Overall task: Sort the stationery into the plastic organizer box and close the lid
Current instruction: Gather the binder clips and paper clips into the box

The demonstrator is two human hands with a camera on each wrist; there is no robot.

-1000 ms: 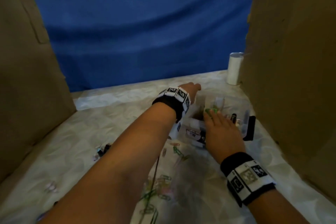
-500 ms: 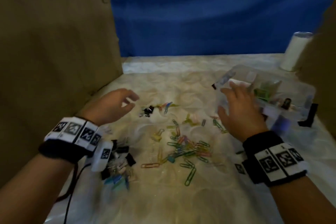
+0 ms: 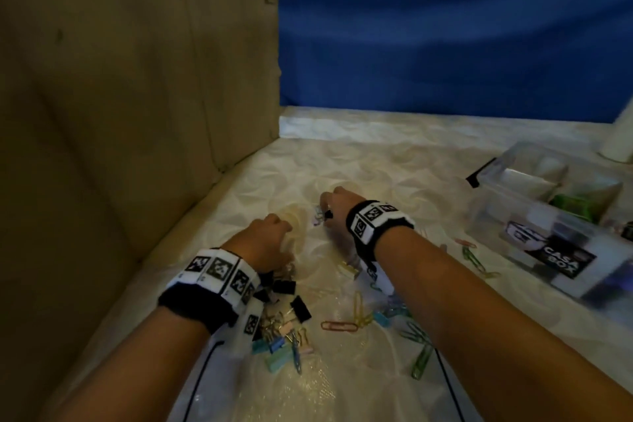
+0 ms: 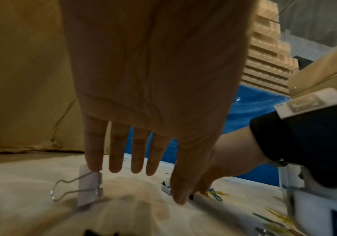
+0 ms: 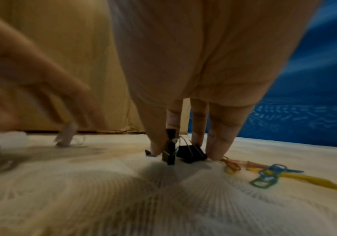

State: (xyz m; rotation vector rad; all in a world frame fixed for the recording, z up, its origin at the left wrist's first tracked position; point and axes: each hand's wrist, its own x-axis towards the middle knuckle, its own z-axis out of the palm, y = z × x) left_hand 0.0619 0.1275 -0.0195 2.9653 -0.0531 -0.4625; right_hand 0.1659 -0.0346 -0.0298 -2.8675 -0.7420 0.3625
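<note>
Our right hand (image 5: pixel 185 95) pinches black binder clips (image 5: pixel 185 151) off the table (image 3: pixel 342 161). Our left hand (image 4: pixel 153 95) hangs straight-fingered, little fingertip touching a white binder clip (image 4: pixel 89 190).

A tall brown cardboard panel (image 3: pixel 137 86) is standing along the left side, meeting a deep blue tarp backdrop (image 3: pixel 445 27) that is hanging in soft horizontal folds across the back. A pale cream cloth with a faint swirled pattern is covering the table (image 3: pixel 342 154). Dim light is leaving the scene shadowy. In the left wrist view, stacked cardboard sheets (image 4: pixel 268 52) are rising beyond the blue tarp.
</note>
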